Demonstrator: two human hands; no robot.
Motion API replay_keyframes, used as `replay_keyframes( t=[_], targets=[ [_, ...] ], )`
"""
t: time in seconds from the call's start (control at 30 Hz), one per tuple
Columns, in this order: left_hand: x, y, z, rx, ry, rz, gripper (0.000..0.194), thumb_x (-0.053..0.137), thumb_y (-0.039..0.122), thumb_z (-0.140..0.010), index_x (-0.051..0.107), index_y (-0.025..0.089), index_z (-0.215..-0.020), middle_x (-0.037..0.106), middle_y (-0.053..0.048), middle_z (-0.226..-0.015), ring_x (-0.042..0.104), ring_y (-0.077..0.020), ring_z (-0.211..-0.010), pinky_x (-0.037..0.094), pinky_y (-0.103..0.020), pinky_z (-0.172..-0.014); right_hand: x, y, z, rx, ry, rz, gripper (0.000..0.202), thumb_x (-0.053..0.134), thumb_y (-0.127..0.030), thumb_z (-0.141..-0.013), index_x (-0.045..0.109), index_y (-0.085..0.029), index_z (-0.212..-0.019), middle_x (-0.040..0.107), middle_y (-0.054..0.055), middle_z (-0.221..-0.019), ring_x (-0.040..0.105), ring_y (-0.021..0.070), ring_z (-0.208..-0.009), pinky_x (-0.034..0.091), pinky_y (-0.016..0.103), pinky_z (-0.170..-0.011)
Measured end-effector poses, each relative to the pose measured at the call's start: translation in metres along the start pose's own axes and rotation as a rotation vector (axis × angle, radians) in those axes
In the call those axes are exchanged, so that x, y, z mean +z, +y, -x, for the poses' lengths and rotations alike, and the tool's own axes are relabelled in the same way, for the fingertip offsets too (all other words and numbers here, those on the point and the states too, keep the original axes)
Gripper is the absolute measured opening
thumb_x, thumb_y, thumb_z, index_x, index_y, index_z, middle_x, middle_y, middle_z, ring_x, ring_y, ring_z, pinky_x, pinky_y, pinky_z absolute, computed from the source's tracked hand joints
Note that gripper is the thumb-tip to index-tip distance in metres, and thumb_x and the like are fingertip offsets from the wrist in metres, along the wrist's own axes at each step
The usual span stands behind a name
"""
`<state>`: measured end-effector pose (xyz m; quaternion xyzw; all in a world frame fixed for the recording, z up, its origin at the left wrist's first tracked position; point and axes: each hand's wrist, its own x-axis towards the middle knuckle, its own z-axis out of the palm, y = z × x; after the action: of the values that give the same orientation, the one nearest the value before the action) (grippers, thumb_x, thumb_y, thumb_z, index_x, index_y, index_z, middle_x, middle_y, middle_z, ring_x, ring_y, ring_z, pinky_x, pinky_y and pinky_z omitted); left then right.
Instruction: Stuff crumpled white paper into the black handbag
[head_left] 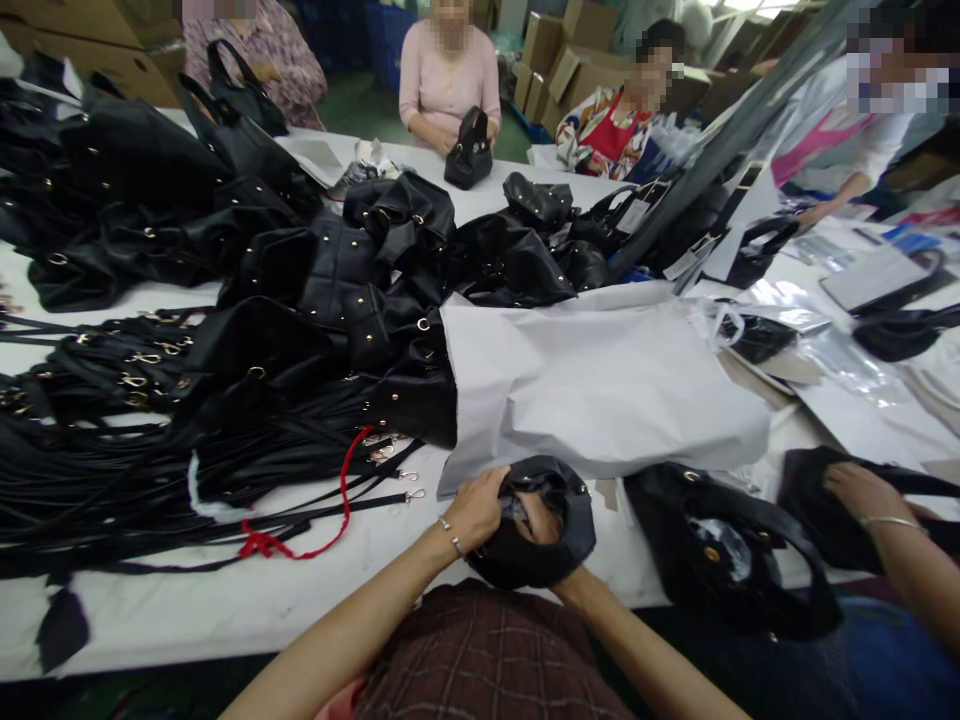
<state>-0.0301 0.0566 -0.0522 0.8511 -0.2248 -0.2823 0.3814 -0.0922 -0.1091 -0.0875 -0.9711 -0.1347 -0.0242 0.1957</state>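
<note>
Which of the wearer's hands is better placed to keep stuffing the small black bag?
Probably the right hand: its fingers already reach inside the bag's opening. The left hand grips the small black bag by its outer rim, steadying it on the white table.

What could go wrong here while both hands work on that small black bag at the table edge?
1. The bag overhangs the table edge; if the left hand or right hand loosens, it could drop into the lap.
2. Loose straps and a red cord lie just left; a wrist could snag them.
3. A co-worker's hand works close by on the right; elbows might collide.
</note>
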Motion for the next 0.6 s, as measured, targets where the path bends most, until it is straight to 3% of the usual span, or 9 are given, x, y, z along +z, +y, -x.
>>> replay_keyframes(
  t=[0.1,0.2,0.3,0.43,0.53,0.6],
  targets=[
    [-0.001,-0.007,0.0,0.022,0.008,0.025,0.063,0.04,0.003,-0.074,0.046,0.013,-0.135,0.055,-0.012,-0.137,0.049,-0.0206,-0.129,0.035,-0.034,-0.113,-0.003,-0.003,-0.006,-0.082,-0.06,0.002,0.04,0.038,-0.024,-0.091,0.061,-0.014,-0.122,0.064,0.015,-0.121,0.058,0.0274,-0.117,0.048,0.044,-0.101],
    [-0.001,-0.009,0.001,0.026,0.037,0.036,0.061,0.039,0.003,-0.074,0.048,0.011,-0.134,0.057,-0.012,-0.135,0.05,-0.0212,-0.127,0.036,-0.034,-0.113,-0.007,-0.003,-0.008,-0.068,-0.08,0.128,0.032,0.045,-0.024,-0.089,0.065,-0.018,-0.113,0.066,0.014,-0.113,0.059,0.0293,-0.109,0.048,0.049,-0.097],
    [0.001,-0.005,0.003,0.0,0.042,0.016,0.061,0.039,0.004,-0.075,0.047,0.011,-0.135,0.054,-0.013,-0.137,0.048,-0.0239,-0.129,0.035,-0.038,-0.114,-0.008,0.0,-0.002,-0.112,-0.039,0.205,0.026,0.044,-0.02,-0.089,0.066,-0.019,-0.104,0.067,0.011,-0.098,0.06,0.0253,-0.096,0.05,0.042,-0.089],
    [0.001,0.001,0.004,-0.032,0.05,0.025,0.062,0.041,0.004,-0.074,0.048,0.012,-0.135,0.055,-0.012,-0.136,0.049,-0.0251,-0.126,0.037,-0.04,-0.112,-0.004,0.005,0.011,-0.153,-0.044,0.144,0.023,0.045,-0.024,-0.092,0.066,-0.021,-0.082,0.063,0.006,-0.078,0.058,0.0225,-0.081,0.05,0.038,-0.078],
    [-0.002,0.0,0.002,-0.033,0.053,0.055,0.061,0.041,0.004,-0.073,0.05,0.011,-0.134,0.057,-0.012,-0.135,0.05,-0.0241,-0.125,0.037,-0.038,-0.112,0.006,0.008,0.024,-0.124,-0.066,0.102,0.022,0.044,-0.025,-0.091,0.067,-0.023,-0.092,0.067,0.008,-0.09,0.061,0.0253,-0.091,0.051,0.043,-0.085],
    [-0.003,-0.003,0.002,-0.032,0.041,0.069,0.063,0.041,0.004,-0.073,0.049,0.012,-0.135,0.056,-0.012,-0.136,0.049,-0.0236,-0.127,0.036,-0.037,-0.113,0.018,0.014,0.033,-0.158,0.001,0.124,0.029,0.042,-0.02,-0.089,0.066,-0.022,-0.104,0.069,0.01,-0.098,0.062,0.0275,-0.097,0.052,0.047,-0.089]
  ],
)
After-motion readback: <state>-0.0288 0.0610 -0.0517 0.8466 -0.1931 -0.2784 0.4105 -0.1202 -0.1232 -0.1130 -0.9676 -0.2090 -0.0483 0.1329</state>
